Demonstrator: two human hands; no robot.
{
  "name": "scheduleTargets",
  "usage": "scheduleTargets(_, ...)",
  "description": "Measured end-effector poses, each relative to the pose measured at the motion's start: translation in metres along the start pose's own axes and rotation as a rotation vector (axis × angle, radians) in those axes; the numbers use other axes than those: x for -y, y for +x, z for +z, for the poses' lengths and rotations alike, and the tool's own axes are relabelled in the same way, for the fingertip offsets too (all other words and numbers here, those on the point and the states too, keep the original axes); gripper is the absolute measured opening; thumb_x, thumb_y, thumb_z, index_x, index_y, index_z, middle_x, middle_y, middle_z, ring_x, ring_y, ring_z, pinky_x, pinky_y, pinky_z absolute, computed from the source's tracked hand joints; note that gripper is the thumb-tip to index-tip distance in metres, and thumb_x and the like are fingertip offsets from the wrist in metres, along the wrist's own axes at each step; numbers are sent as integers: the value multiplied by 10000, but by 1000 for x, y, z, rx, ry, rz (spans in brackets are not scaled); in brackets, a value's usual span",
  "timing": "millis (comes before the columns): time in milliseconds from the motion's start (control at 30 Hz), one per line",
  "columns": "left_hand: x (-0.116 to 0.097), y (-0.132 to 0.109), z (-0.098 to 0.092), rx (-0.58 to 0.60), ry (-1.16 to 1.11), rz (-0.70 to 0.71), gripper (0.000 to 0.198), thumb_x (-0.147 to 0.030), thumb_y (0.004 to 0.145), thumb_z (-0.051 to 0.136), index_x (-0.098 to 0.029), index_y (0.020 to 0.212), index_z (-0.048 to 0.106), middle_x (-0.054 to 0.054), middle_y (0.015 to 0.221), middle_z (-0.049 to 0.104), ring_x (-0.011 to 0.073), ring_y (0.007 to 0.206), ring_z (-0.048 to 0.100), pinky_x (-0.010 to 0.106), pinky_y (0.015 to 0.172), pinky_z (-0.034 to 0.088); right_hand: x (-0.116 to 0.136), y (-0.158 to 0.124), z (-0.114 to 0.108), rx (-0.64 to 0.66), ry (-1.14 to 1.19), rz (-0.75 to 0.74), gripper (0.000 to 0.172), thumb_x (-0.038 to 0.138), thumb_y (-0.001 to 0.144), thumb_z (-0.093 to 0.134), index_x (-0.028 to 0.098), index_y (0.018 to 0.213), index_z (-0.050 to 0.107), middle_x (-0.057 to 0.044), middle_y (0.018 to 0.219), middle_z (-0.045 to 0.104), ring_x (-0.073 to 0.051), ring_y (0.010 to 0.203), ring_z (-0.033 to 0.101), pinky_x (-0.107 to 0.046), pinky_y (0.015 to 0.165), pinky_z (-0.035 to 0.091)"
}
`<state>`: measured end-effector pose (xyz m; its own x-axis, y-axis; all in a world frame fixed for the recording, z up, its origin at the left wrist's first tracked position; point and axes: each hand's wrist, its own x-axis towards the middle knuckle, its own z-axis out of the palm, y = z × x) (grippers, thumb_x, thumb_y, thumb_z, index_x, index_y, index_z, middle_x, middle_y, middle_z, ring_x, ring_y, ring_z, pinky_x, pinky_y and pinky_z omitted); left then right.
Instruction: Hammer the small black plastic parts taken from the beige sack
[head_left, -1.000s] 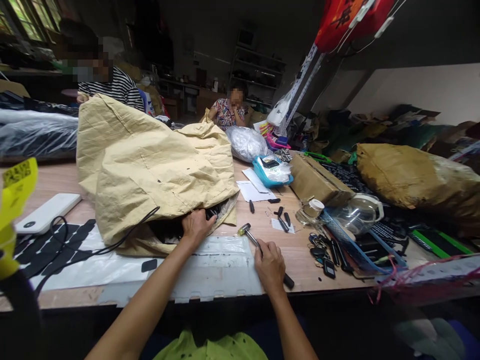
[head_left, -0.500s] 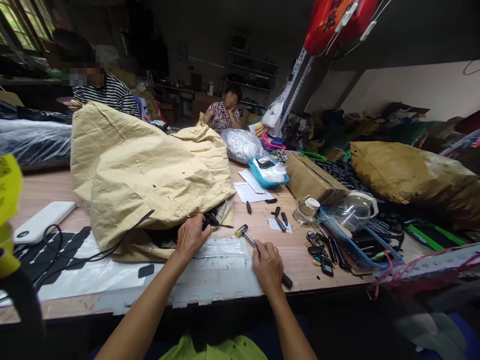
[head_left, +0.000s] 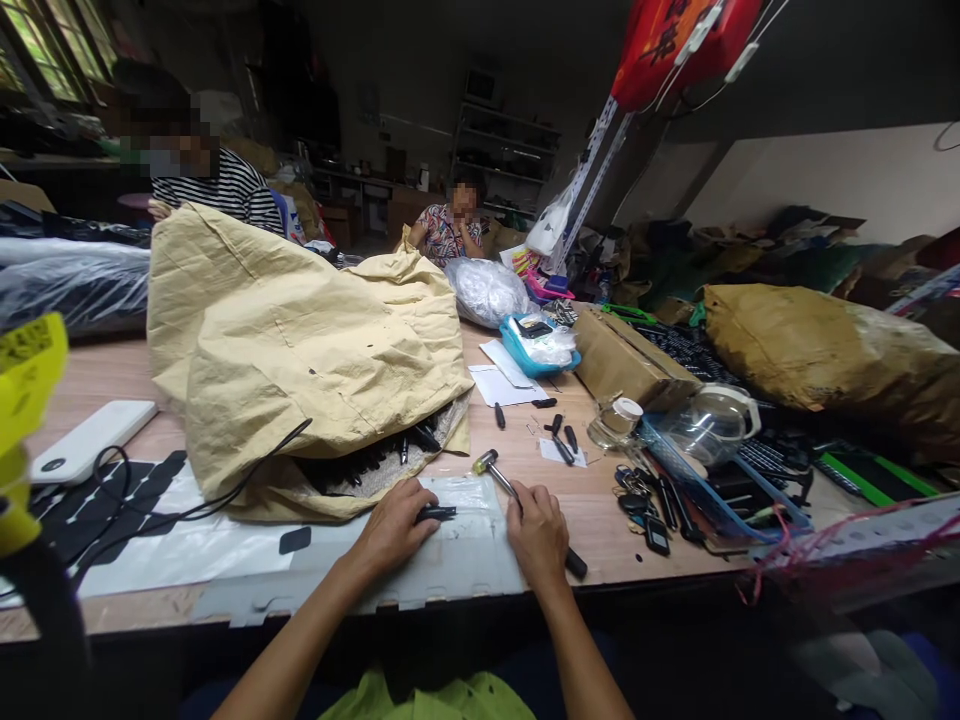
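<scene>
My left hand [head_left: 399, 522] is closed on a small black part [head_left: 437, 513], low over the grey-white sheet [head_left: 469, 540] at the table's front edge. Just behind it, a large beige cloth sack [head_left: 322, 340] lies with its mouth towards me, and several black parts [head_left: 360, 462] show inside. My right hand [head_left: 537, 532] is wrapped round the handle of a hammer [head_left: 487, 463], whose head points forward and left beside the sheet.
Black pieces [head_left: 559, 440], keys and a blue basket [head_left: 720, 480] are on the right. A cardboard box [head_left: 630, 355] and blue tray [head_left: 536, 345] stand behind. A white device [head_left: 94, 440] and cables lie left. Two people sit across the table.
My left hand has moved from the sack's mouth back towards me, with a black part in its fingers. The dark contents of the sack are now exposed. My right hand stays on the hammer.
</scene>
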<state>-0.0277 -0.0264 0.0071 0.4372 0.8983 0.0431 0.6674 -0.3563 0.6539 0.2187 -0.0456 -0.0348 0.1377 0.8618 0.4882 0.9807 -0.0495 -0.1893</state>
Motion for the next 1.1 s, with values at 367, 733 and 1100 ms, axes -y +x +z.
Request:
scheduleTargets(367,12,-3,3,-82,-134,-18,96,-237,814,640,-209,882,701,61,941,630,245,948,572,358,875,464,-2,-1,1,-13,3,-13,309,165,897,508,267,1097,721,-45,880,600,-190,830,506,-289,749,385)
scheduleTargets(733,15,-2,6,-62,-141,-22,165,-226,811,654,-224,955,733,64,969,651,244,975,571,360,900,459,-3,-1,3,-23,6,-2,320,177,899,491,268,1096,726,-52,873,610,-197,830,498,-298,738,378)
scheduleTargets(1100,21,1,6,-82,-179,-51,108,-264,773,679,-216,869,692,54,948,648,250,950,577,365,870,468,-10,-2,6,4,34,-7,315,175,887,520,269,1110,720,-49,893,607,-191,830,525,-296,759,406)
